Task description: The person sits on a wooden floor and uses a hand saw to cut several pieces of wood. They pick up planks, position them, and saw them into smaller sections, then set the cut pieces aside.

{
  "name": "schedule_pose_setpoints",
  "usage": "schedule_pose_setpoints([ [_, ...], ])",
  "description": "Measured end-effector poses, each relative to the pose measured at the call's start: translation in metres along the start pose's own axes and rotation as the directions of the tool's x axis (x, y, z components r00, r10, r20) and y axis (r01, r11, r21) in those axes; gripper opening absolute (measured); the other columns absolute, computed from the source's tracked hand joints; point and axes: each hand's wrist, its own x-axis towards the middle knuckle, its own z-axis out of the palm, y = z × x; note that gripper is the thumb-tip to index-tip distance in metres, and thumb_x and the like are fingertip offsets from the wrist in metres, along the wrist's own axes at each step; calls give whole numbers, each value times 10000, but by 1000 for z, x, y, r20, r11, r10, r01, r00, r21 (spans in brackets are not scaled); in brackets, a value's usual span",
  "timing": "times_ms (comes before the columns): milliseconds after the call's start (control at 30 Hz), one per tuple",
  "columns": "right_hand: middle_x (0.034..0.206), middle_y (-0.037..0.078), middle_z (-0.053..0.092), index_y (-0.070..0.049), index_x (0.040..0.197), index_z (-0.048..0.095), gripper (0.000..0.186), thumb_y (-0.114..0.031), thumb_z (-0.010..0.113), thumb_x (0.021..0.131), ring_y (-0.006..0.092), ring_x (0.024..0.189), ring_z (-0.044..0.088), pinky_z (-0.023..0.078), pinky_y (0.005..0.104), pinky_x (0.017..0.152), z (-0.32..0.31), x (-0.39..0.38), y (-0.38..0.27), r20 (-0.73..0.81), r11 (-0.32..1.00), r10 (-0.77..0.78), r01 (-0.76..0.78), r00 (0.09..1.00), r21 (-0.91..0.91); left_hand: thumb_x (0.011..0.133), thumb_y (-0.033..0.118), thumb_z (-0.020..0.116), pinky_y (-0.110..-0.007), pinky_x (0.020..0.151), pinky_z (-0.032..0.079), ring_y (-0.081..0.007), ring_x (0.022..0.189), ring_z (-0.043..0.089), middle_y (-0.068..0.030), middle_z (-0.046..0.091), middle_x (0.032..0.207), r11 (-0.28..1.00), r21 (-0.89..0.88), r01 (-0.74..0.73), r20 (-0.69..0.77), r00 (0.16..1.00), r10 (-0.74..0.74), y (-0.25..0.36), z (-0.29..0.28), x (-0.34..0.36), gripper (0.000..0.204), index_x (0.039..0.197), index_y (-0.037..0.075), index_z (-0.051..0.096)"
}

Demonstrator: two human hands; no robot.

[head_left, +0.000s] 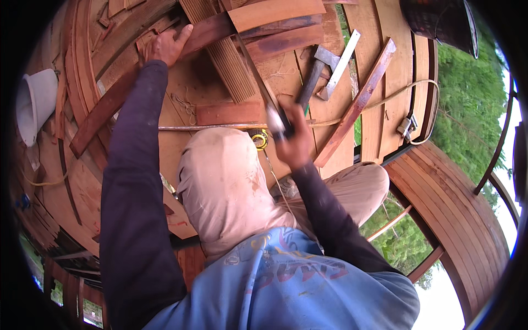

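My left hand [165,47] presses down on a long reddish-brown board [206,37] that slants across the grooved plank [223,60]; its thumb lies along the board and the other fingers curl over the far edge, partly hidden. In my right hand [296,137] is the handle of a handsaw [254,69], slightly blurred. The saw's thin blade runs up and left, its upper part against the right end of the held board. A short reddish wood block [228,113] lies between my knee and the boards.
Right of the saw lie an axe [314,76], a metal square [342,65] and a loose board [357,104]. A pale cable [407,88] crosses the planks. A black bucket [440,22] stands at the far right, a white bucket [37,104] at left. Gaps open between planks.
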Motion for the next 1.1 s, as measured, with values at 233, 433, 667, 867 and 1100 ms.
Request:
schedule_pose_setpoints([
  [233, 966, 147, 708, -43, 1262, 598, 349, -97, 666, 923, 125, 802, 638, 496, 278, 696, 23, 46, -4, -7, 996, -80, 80, 997, -34, 884, 824, 421, -496, 937, 505, -436, 1079, 655, -267, 698, 1112, 997, -38, -65, -64, 996, 63, -26, 25, 18, 869, 1170, 64, 731],
  [433, 1072, 202, 729, -1, 1265, 582, 391, -85, 700, 902, 251, 1056, 725, 545, 345, 918, -26, -45, 16, -27, 1000, -3, 4, 1000, 11, 915, 763, 476, -483, 898, 499, -466, 1003, 649, -305, 693, 1011, 996, -65, -65, -107, 993, 58, -25, 36, 19, 814, 1059, 9, 746],
  [667, 955, 251, 699, -39, 1250, 574, 400, -54, 670, 862, 332, 847, 718, 536, 363, 722, 35, 76, -11, 6, 992, -127, 127, 992, 21, 910, 771, 473, -476, 923, 495, -459, 1036, 644, -308, 686, 1048, 993, -79, -88, -81, 993, 82, -34, 38, 18, 824, 1084, 12, 742],
  [867, 1088, 164, 739, -3, 1278, 585, 409, -130, 716, 912, 204, 1023, 718, 541, 334, 896, -34, -77, 24, -59, 997, 51, -47, 997, 60, 882, 819, 447, -481, 938, 497, -438, 1078, 649, -287, 693, 1102, 995, -76, -60, -38, 998, 57, -18, 19, 10, 878, 1152, 34, 732],
  [1100, 798, 134, 701, -29, 1222, 605, 344, -66, 679, 887, 116, 673, 601, 480, 299, 603, 42, 90, 0, -101, 985, -170, 172, 980, 9, 898, 802, 446, -480, 908, 494, -430, 1024, 656, -283, 698, 1056, 983, -127, -136, -54, 990, 130, -33, 40, 37, 855, 1114, 25, 729],
])
